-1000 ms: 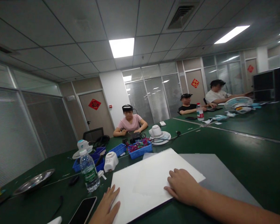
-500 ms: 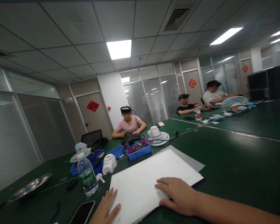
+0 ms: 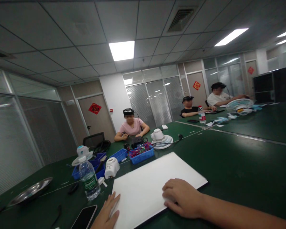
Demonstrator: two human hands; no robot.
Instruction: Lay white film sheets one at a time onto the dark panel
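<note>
A large white sheet of paper (image 3: 145, 187) lies on the green table in front of me; whether it is one sheet or a stack I cannot tell. My left hand (image 3: 108, 210) rests on its left edge, fingers spread and stretched out. On the sheet's near right part lies my right hand (image 3: 181, 198), fingers bent and close together, thumb apart near the front edge. Nothing shows held in either hand. Beside my left hand is a smartphone (image 3: 84, 218), dark screen up. A clear water bottle (image 3: 89, 183) with a green label stands just beyond it.
Blue trays (image 3: 143, 156) with coloured wires, a white fan motor housing (image 3: 111, 168) and a fan part (image 3: 163, 141) stand beyond the paper. A metal dish (image 3: 31, 190) lies at left. Across the table a person (image 3: 132, 125) sits; two others sit farther right.
The greyish sheet that stuck out behind the white paper at the far right no longer shows. My right hand's fingers have drawn in and bent; my left hand has barely moved.
</note>
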